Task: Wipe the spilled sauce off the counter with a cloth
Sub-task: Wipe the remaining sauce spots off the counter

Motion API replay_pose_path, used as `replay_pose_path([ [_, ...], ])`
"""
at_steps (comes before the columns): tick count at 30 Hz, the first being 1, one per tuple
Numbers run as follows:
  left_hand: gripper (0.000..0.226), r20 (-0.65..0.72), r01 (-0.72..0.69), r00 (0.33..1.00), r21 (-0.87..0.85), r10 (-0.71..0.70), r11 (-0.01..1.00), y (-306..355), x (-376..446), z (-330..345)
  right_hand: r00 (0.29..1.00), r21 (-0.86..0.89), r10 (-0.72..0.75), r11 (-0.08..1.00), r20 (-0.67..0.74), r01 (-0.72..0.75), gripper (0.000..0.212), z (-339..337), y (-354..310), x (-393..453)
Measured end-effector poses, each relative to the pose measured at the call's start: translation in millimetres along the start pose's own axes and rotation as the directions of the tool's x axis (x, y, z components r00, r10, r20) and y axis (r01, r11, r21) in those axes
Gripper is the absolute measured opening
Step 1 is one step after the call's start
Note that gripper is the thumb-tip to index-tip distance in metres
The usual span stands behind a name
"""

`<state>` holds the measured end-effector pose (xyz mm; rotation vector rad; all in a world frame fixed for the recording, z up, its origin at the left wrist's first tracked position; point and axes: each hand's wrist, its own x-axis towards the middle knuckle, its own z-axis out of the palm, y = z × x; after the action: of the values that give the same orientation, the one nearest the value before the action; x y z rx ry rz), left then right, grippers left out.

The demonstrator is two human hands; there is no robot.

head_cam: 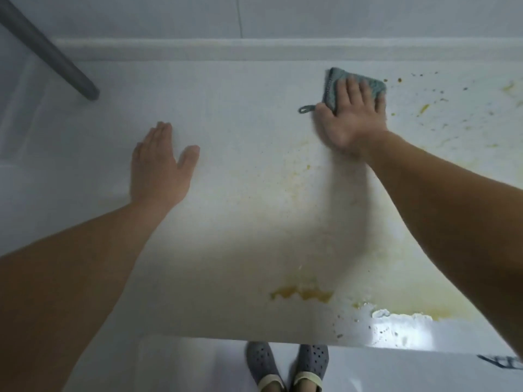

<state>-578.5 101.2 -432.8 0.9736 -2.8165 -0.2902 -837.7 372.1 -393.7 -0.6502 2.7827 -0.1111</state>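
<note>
White counter (226, 114) fills most of the view, backed by a low raised lip and pale wall tiles, with a grey pipe (48, 49) slanting in from the upper left. Yellow-brown sauce (302, 294) lies in a small puddle near the front edge, and thinner smears and specks spread to the right and up toward the back — the heaviest spatter sits at the far right. Near the back of the counter, right of centre, the right hand (352, 114) presses flat on a folded blue-green cloth (353, 83); its fingers are straight and close together on top of the fabric, the thumb lying along the cloth's left edge beside a small hanging loop that sticks out to the left. The hand and cloth are slightly blurred. The left hand (161, 165) rests palm down on a bare part of the counter, well apart from the cloth, fingers straight and together, thumb spread out to the side. Below the front edge, on the pale floor, stand two feet in grey perforated shoes (288, 366)
</note>
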Motion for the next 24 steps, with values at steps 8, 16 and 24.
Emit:
replay_pose_path([
  [8,0.070,-0.067,-0.014,0.998,-0.069,0.009,0.997,4.3,-4.1,-1.6,0.862,-0.040,-0.488,0.867,0.137,0.497,0.089,54.1,-102.7,-124.6],
  [16,0.062,0.120,-0.194,0.968,-0.201,0.220,0.960,19.0,-54.2,-14.2,0.990,-0.030,-0.139,0.990,0.030,0.140,0.088,28.1,-11.2,-82.6],
  [24,0.071,0.155,-0.275,0.942,-0.148,0.297,0.950,37.9,-163.6,-15.9,0.775,-0.068,-0.588,0.785,0.234,0.616,0.082,63.5,-94.8,-195.4],
])
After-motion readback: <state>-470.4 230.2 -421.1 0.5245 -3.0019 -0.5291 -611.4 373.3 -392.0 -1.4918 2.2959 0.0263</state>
